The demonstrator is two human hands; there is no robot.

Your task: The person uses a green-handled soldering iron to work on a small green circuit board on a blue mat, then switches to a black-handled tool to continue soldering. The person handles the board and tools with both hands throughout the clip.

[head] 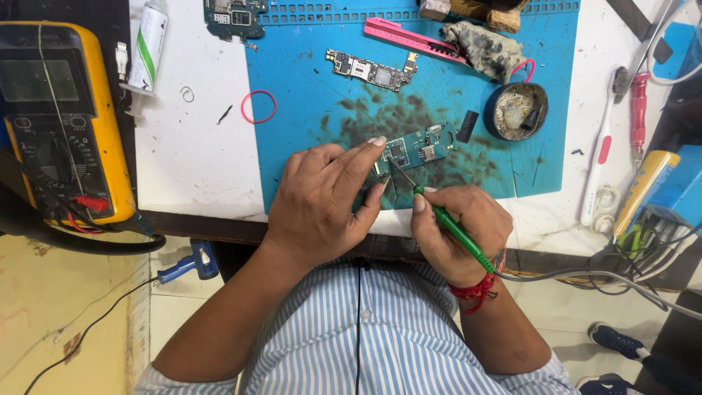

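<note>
While the left hand pins the teal circuit board at the blue mat's near edge, the right hand grips a green soldering iron, tip touching the board, apparently mid-joint; steadiness matters next.

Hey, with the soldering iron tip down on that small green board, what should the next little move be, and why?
Probably keep the left hand pinning the small circuit board and nudge the green soldering iron in the right hand finely; its tip sits at the board's near edge, beside the left fingertips.
</note>
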